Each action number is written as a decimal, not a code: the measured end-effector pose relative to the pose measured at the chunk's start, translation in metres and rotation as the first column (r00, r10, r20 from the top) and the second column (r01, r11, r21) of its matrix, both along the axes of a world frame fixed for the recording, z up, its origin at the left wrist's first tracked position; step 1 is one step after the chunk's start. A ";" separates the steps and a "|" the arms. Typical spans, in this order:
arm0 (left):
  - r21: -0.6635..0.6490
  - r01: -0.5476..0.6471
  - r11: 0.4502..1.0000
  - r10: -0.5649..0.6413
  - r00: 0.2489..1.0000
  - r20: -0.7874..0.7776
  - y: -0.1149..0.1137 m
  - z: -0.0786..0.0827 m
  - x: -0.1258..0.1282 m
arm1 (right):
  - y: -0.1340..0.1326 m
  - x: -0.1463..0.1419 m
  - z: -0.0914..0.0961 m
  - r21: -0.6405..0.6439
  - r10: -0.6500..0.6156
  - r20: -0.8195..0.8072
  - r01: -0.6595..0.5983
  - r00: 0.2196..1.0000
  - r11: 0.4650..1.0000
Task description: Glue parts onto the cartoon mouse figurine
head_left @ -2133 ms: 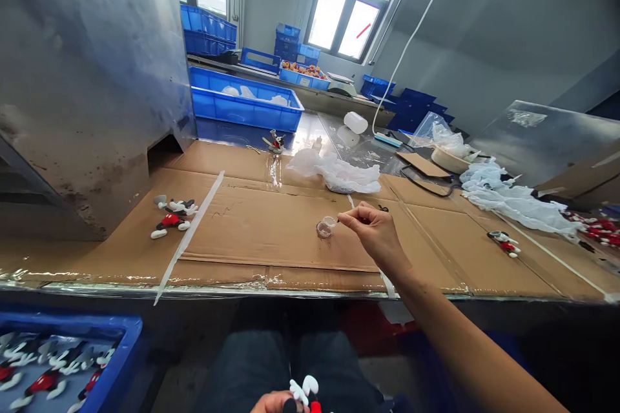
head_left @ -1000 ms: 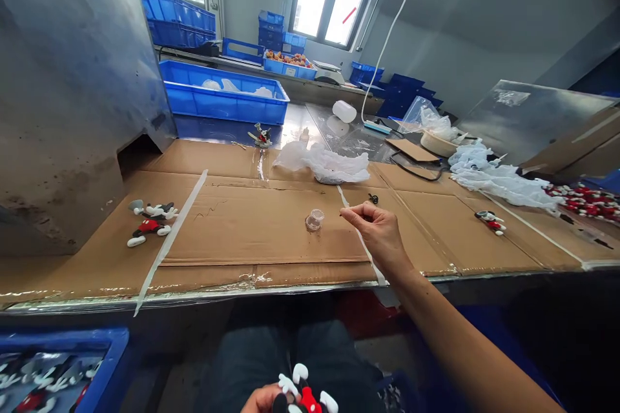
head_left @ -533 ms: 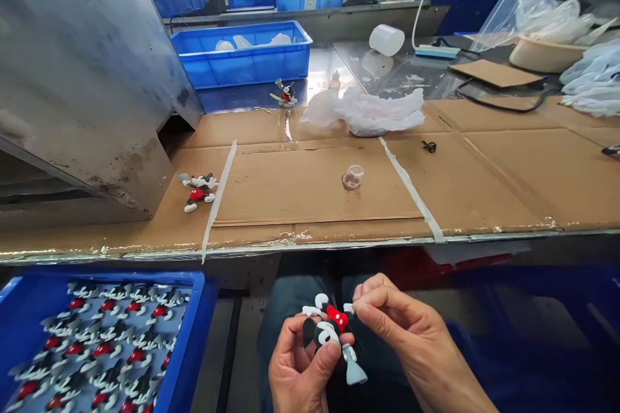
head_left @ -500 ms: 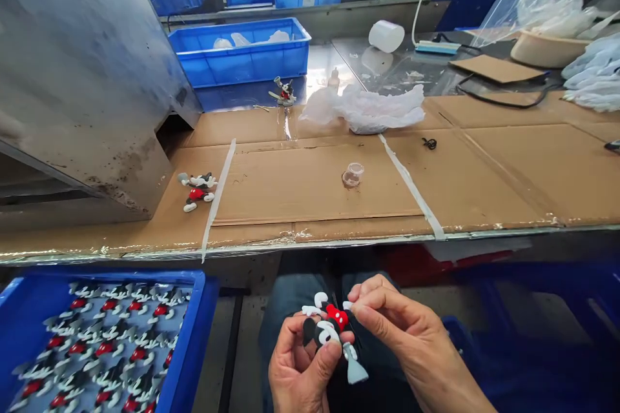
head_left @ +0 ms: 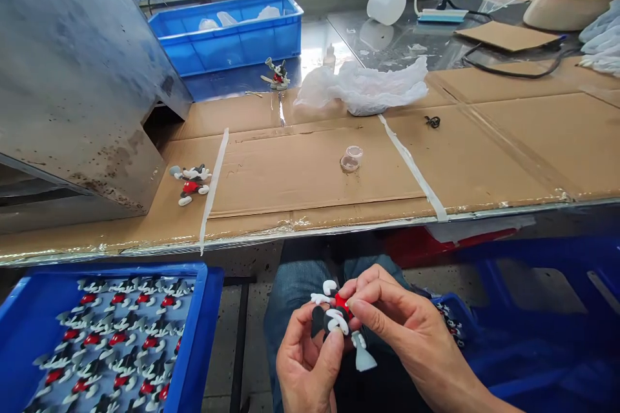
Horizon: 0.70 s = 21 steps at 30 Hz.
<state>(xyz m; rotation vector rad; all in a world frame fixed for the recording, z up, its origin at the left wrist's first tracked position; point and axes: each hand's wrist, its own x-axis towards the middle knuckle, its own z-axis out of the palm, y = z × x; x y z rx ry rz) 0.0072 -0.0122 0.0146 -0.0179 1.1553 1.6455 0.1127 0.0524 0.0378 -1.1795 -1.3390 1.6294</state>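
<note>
Whereas two seconds ago the right hand (head_left: pixel 407 335) reached to the small clear cup (head_left: pixel 351 159) on the cardboard-covered bench (head_left: pixel 508 148), it now pinches the mouse figurine (head_left: pixel 334 322) over the lap, which the left hand (head_left: pixel 305 361) grips too. Fingers hide the figurine's middle; whatever the right fingertips carry is too small to make out.

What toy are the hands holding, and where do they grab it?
A small black, white and red cartoon mouse figure. The left hand grips its head and body; the right hand pinches its red middle.
</note>
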 end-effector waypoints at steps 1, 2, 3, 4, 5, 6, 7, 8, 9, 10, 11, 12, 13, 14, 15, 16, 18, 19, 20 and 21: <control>-0.004 -0.012 1.000 0.012 0.999 -0.031 0.000 -0.001 0.001 | -0.001 0.001 0.000 0.005 -0.008 0.003 0.008 1.000 1.000; -0.010 -0.028 1.000 0.028 0.998 -0.060 -0.001 -0.001 0.001 | -0.002 0.001 -0.001 0.007 -0.015 0.004 0.015 1.000 1.000; -0.016 -0.043 0.999 0.041 0.996 -0.085 -0.001 -0.003 0.002 | -0.003 0.002 -0.002 0.007 -0.022 0.000 0.022 1.000 1.000; -0.023 -0.056 0.998 0.053 0.993 -0.101 -0.001 -0.004 0.002 | -0.005 0.002 -0.003 0.002 -0.025 -0.011 0.025 1.000 1.000; -0.028 -0.065 0.998 0.061 0.992 -0.110 -0.001 -0.004 0.002 | -0.007 0.002 -0.003 -0.011 -0.025 -0.032 0.025 0.999 1.000; -0.033 -0.066 0.997 0.062 0.992 -0.110 0.000 -0.005 0.002 | -0.008 0.001 -0.004 -0.031 -0.027 -0.062 0.026 0.998 0.999; -0.035 -0.063 0.997 0.059 0.993 -0.104 0.000 -0.005 0.002 | -0.010 0.001 -0.005 -0.053 -0.032 -0.095 0.027 0.995 0.998; -0.031 -0.060 0.998 0.057 0.994 -0.094 0.000 -0.006 0.002 | -0.012 0.000 -0.006 -0.081 -0.035 -0.127 0.025 0.991 0.996; -0.024 -0.059 0.998 0.057 0.995 -0.082 0.000 -0.005 0.002 | -0.013 -0.001 -0.007 -0.109 -0.040 -0.156 0.024 0.987 0.994; -0.015 -0.059 0.998 0.058 0.996 -0.069 0.000 -0.005 0.002 | -0.014 -0.003 -0.007 -0.138 -0.048 -0.180 0.023 0.983 0.990; -0.009 -0.060 0.998 0.059 0.996 -0.059 0.000 -0.005 0.002 | -0.014 -0.003 -0.007 -0.166 -0.059 -0.200 0.026 0.978 0.986; -0.005 -0.057 0.998 0.057 0.997 -0.055 -0.001 -0.005 0.002 | -0.014 -0.004 -0.007 -0.192 -0.072 -0.217 0.029 0.974 0.981; -0.005 -0.053 0.999 0.052 0.997 -0.055 -0.001 -0.005 0.002 | -0.014 -0.005 -0.007 -0.217 -0.084 -0.229 0.034 0.970 0.976; -0.009 -0.040 0.999 0.039 0.998 -0.057 -0.002 -0.006 0.001 | -0.012 -0.005 -0.006 -0.238 -0.094 -0.238 0.036 0.967 0.971; -0.009 -0.019 1.000 0.018 0.998 -0.060 -0.003 -0.006 0.000 | -0.011 -0.005 -0.005 -0.252 -0.103 -0.241 0.040 0.965 0.967; -0.003 0.009 1.000 -0.010 0.998 -0.063 -0.004 -0.007 -0.002 | -0.009 -0.005 -0.004 -0.262 -0.109 -0.240 0.044 0.965 0.964; 0.017 0.081 0.997 -0.080 0.995 -0.058 -0.005 -0.010 -0.005 | -0.004 -0.003 -0.002 -0.269 -0.117 -0.230 0.052 0.966 0.962; 0.026 0.118 0.993 -0.117 0.992 -0.047 -0.005 -0.012 -0.007 | -0.002 -0.002 -0.001 -0.271 -0.120 -0.221 0.057 0.968 0.961; 0.032 0.151 0.988 -0.150 0.988 -0.028 -0.006 -0.013 -0.009 | 0.000 -0.001 0.000 -0.273 -0.119 -0.214 0.058 0.969 0.960; 0.035 0.172 0.984 -0.172 0.985 -0.001 -0.006 -0.015 -0.010 | 0.001 0.000 0.001 -0.277 -0.115 -0.208 0.055 0.971 0.959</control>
